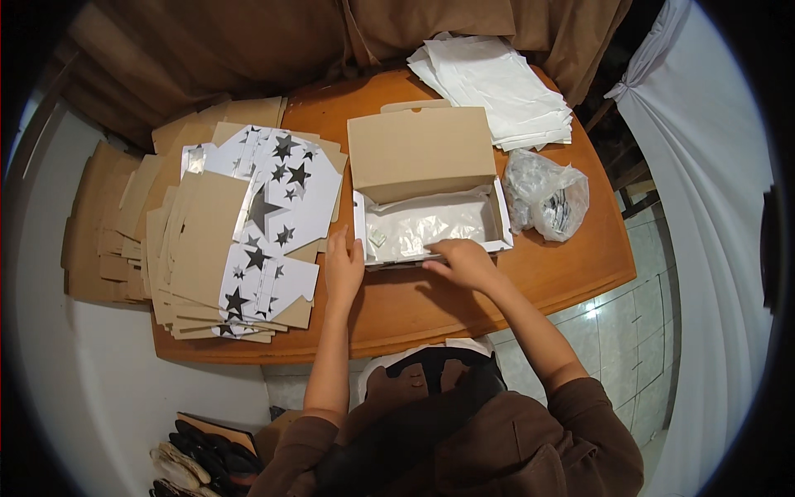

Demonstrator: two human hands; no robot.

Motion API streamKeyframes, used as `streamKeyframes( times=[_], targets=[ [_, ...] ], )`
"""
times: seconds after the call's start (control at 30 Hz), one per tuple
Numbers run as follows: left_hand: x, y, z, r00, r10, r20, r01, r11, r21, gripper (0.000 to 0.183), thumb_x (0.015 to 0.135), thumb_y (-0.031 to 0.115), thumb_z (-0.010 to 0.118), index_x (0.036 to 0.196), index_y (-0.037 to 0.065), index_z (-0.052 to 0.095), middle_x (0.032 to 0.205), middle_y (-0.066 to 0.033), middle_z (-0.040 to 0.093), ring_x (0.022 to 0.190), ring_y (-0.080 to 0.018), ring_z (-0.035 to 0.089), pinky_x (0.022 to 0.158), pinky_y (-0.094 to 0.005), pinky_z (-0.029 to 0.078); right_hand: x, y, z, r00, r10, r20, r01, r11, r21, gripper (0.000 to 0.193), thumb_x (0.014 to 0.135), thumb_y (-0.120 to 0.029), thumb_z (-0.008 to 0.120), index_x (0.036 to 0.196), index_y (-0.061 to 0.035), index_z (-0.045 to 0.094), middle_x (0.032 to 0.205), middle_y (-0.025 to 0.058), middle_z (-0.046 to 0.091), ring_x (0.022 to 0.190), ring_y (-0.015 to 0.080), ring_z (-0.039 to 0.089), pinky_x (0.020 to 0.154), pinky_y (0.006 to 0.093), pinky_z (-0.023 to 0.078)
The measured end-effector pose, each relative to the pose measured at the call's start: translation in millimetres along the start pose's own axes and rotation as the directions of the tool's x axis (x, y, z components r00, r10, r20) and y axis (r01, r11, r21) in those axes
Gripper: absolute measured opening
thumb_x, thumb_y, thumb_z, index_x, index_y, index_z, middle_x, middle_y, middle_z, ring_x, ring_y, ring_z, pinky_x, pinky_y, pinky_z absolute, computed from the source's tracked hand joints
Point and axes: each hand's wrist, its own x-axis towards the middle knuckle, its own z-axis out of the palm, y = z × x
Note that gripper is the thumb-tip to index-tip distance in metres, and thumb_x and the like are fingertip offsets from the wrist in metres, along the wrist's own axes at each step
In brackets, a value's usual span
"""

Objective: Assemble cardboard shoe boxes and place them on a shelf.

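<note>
An open cardboard box [421,153], brown inside with white outer walls, sits on the table with its lid raised at the back. White tissue paper [439,222] lines it, and a small pale sachet [378,238] lies on the paper at the left. My left hand [344,261] rests along the box's left front corner, fingers stretched out. At the front wall, my right hand [465,263] has its fingers over the rim and its thumb outside, gripping the wall.
On the left lie stacked flat cardboard blanks [195,240], some white with dark stars [286,178]. White paper sheets [505,87] are piled at the back right. Right of the box sits a clear plastic bag [559,203] with small packets. Shoes [207,455] lie at lower left.
</note>
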Motion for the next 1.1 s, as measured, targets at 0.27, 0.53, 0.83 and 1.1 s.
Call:
streamKeyframes(
  times=[0.27,0.53,0.83,1.1],
  targets=[
    [15,-2,4,0.883,-0.223,0.413,0.266,0.963,-0.051,0.038,0.095,0.029,0.043,0.115,-0.002,0.051,0.108,-0.0243,0.056,0.099,-0.0407,0.054,0.086,-0.0432,0.042,11,7,12,0.982,-0.022,0.188,0.025,1.0,-0.009,0.021,0.086,-0.03,0.055,0.089,-0.0122,0.065,0.074,0.0135,0.065,0.071,0.0333,0.063,0.062,0.045,0.049],
    [9,3,14,0.895,-0.317,0.314,0.304,0.948,0.091,0.032,0.095,0.026,0.041,0.09,-0.004,0.053,0.082,-0.0269,0.061,0.078,-0.0446,0.058,0.069,-0.0514,0.043,32,4,-5,0.943,-0.027,0.332,-0.019,0.991,0.133,0.036,0.088,-0.036,0.053,0.104,-0.0059,0.065,0.086,0.0184,0.066,0.082,0.0335,0.063,0.073,0.0432,0.049],
    [11,15,14,0.883,-0.379,0.278,0.266,0.89,0.37,0.024,0.092,0.017,0.043,0.095,-0.002,0.056,0.077,-0.0245,0.062,0.072,-0.0419,0.06,0.064,-0.0511,0.045,125,-15,-4,0.913,-0.399,-0.085,0.379,0.907,-0.184,0.03,0.083,-0.023,0.055,0.11,-0.0108,0.061,0.117,0.0063,0.059,0.115,0.0267,0.051,0.1,0.0418,0.036],
    [-6,26,4,0.897,-0.371,0.241,0.263,0.885,0.384,0.024,0.092,0.017,0.043,0.098,-0.002,0.055,0.077,-0.0247,0.063,0.073,-0.0423,0.06,0.065,-0.0518,0.045,174,-41,43,0.78,-0.579,0.236,0.615,0.642,-0.459,0.014,0.077,-0.019,0.058,0.085,-0.0177,0.07,0.097,-0.0042,0.065,0.117,0.0175,0.048,0.111,0.0488,0.02]
  ],
)
